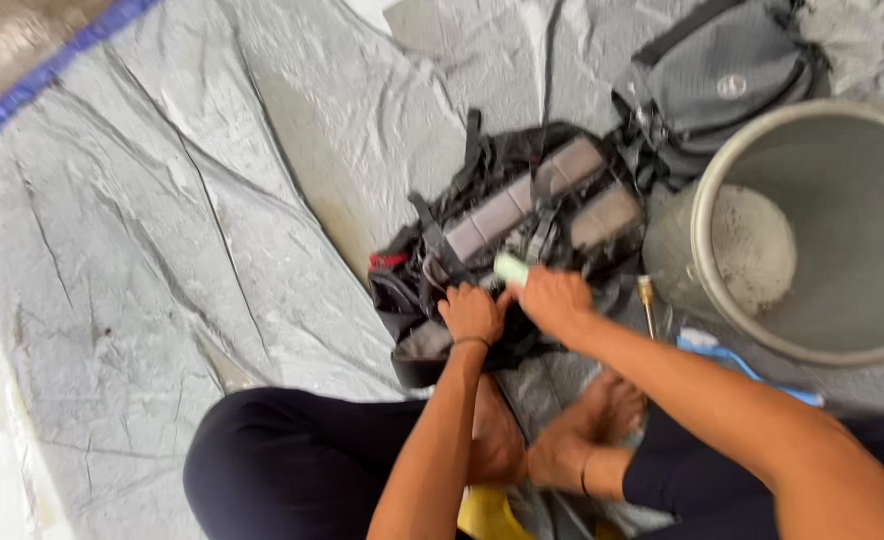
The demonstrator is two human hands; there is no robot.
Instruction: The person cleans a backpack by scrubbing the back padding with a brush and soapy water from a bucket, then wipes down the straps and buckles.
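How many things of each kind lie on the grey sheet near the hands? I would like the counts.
Bags: 2, black backpack, grey bag
Buckets: 1, grey bucket
Pale green bars: 1, in the right hand
Blue-handled tools: 1
Total: 5

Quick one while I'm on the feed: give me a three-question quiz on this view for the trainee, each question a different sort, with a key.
1. True or false: the right hand holds a pale green bar against the black backpack.
2. Multiple choice: where does the large round tub sit? A) right of the backpack B) left of the backpack C) on the person's lap
3. Fill in: the left hand grips the ____ edge of the backpack, the one closest to the person.

Key: 1 true; 2 A; 3 near
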